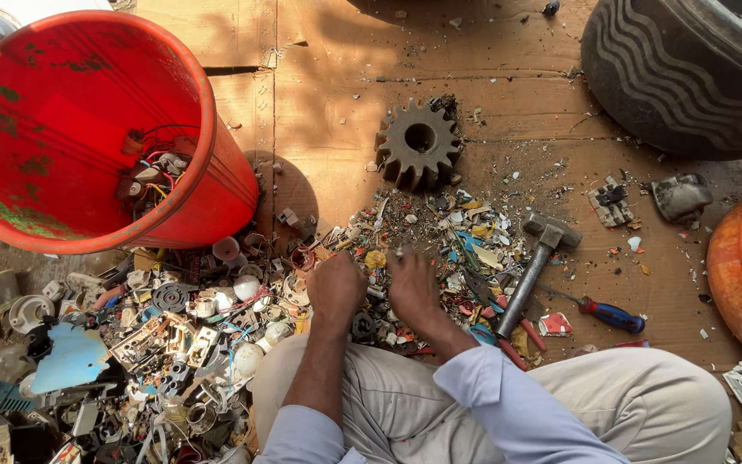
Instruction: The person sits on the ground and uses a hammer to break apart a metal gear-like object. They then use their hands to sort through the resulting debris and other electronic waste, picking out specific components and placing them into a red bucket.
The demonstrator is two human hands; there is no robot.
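Seated worker's left hand [335,290] clenched over scrap pile [216,344]; right hand [412,288] pinches small metal bit [399,254], prob. light, stiff, sharp-edged — best gripped w/ fingertips.

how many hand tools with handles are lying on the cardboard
2: a hammer right of the right hand, and a screwdriver further right. More may be buried in the scrap pile.

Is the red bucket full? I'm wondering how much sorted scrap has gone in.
Nearly empty: the red bucket shows bare inner walls, with only a small tangle of wires and parts at the bottom.
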